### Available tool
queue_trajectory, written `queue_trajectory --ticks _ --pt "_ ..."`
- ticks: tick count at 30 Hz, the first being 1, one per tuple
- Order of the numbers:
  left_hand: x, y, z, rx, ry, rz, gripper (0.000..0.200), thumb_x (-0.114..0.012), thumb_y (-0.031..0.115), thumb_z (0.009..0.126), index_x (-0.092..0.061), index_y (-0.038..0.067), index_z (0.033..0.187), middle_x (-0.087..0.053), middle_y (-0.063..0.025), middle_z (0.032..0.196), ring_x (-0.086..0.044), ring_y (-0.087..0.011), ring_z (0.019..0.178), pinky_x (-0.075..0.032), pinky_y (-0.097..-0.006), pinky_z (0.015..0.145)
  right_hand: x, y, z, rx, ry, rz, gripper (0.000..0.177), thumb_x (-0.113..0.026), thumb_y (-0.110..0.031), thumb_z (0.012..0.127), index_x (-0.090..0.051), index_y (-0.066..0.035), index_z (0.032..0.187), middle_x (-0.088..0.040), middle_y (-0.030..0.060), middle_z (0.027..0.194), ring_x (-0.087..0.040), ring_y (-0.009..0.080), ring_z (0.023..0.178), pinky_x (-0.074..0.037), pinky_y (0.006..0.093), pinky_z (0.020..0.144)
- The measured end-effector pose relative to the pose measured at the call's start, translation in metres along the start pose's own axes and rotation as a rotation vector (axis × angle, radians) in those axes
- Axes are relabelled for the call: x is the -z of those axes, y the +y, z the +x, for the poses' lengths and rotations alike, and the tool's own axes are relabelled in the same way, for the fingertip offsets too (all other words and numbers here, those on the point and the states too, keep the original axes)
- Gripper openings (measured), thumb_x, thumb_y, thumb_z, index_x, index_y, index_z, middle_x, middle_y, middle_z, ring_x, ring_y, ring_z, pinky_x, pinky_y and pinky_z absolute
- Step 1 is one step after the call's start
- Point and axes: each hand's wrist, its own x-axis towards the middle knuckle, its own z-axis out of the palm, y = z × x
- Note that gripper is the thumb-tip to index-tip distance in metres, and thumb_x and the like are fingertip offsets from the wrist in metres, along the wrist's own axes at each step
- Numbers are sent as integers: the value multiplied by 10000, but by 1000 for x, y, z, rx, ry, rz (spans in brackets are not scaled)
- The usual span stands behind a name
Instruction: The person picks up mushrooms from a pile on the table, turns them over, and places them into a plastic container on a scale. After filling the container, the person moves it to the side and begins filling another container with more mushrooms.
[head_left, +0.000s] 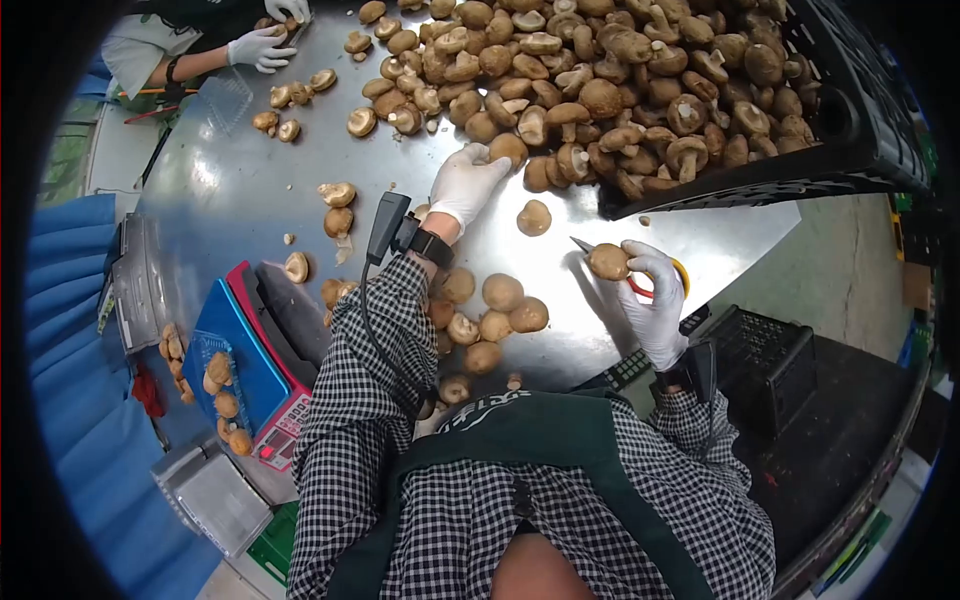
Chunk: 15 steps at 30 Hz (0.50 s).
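Observation:
My left hand (468, 185), in a white glove, reaches to the near edge of the mushroom heap, its fingertips closed on a brown shiitake mushroom (508, 150). Over the right part of the metal table, my gloved right hand (655, 310) grips a pair of scissors (683, 276) with red and yellow handles. That hand also pinches a shiitake mushroom (609, 262), cap facing up; the blade tip pokes out beyond it. Between my hands lies a single shiitake mushroom (533, 218). A loose group of mushrooms (502, 292) rests near my apron, partly hidden by my left sleeve.
A large shiitake heap (600, 95) spills from a tipped black crate (850, 120). Left of me stand a pink scale (285, 430) and a blue tray (230, 350). Another black crate (765, 355) sits at right. A co-worker's gloved hand (262, 48) is across the table (240, 210).

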Motion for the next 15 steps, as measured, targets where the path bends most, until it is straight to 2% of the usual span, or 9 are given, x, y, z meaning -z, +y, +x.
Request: queue_trajectory --ticks 2,3,4,5,6,9,10,12,15 --pt "13 7 -11 103 -137 -197 418 -667 310 863 -633 -19 1118 -688 -112 998 -647 -175 916 -494 -290 828 -6 2 -3 61 -34 -36 309 -723 5 767 -542 -66 1007 -647 122 1107 -670 230 891 -547 316 743" --pt "20 16 -21 110 -134 -192 418 -667 310 863 -633 -19 1118 -688 -112 998 -647 -175 916 -494 -290 828 -10 6 -7 25 -99 -26 303 -718 -6 766 -542 -70 1004 -646 121 1108 -667 258 893 -549 338 737" --pt "28 28 -34 136 -140 -297 371 -667 305 882 -647 -2 1088 -653 -46 895 -600 -120 802 -476 -237 729 -13 8 -9 -10 -167 -17 297 -714 -18 766 -542 -74 1002 -644 120 1109 -664 285 895 -550 360 731" --pt "34 36 -45 160 -144 -401 326 -667 299 900 -662 14 1059 -617 19 792 -554 -64 688 -459 -183 630 -15 9 -10 -56 -265 -83 280 -712 -61 756 -542 -73 977 -630 112 1123 -634 319 939 -521 415 806" --pt "41 40 -54 165 -135 -399 326 -667 299 900 -662 14 1059 -617 19 792 -554 -64 688 -459 -183 630 -17 10 -11 -53 -271 -74 280 -712 -61 756 -542 -73 977 -630 112 1123 -634 319 939 -521 415 806" --pt "62 41 -73 169 -343 -528 340 -649 302 916 -646 16 1101 -601 31 777 -527 -34 686 -430 -164 610 -18 17 -8 143 -425 -260 331 -758 -170 713 -539 -68 939 -602 89 1147 -564 308 1045 -421 433 942" --pt "61 43 -81 185 -300 -632 330 -641 288 923 -636 15 1109 -588 32 754 -515 -37 655 -423 -171 589 -15 14 -5 155 -445 -284 358 -772 -225 712 -531 -65 923 -602 84 1145 -569 304 1024 -428 428 933" --pt "70 48 -93 223 -349 -673 301 -624 280 932 -636 10 1063 -590 19 770 -523 -51 663 -432 -180 586 -13 8 -4 122 -503 -327 366 -773 -258 720 -512 -58 881 -604 93 1148 -577 300 1006 -444 421 903" --pt "74 47 -103 231 -412 -776 283 -602 283 942 -630 9 1008 -596 9 786 -530 -64 679 -437 -185 600 -21 8 -10 85 -566 -353 371 -768 -257 732 -496 -56 885 -606 107 1147 -592 299 977 -475 407 838"
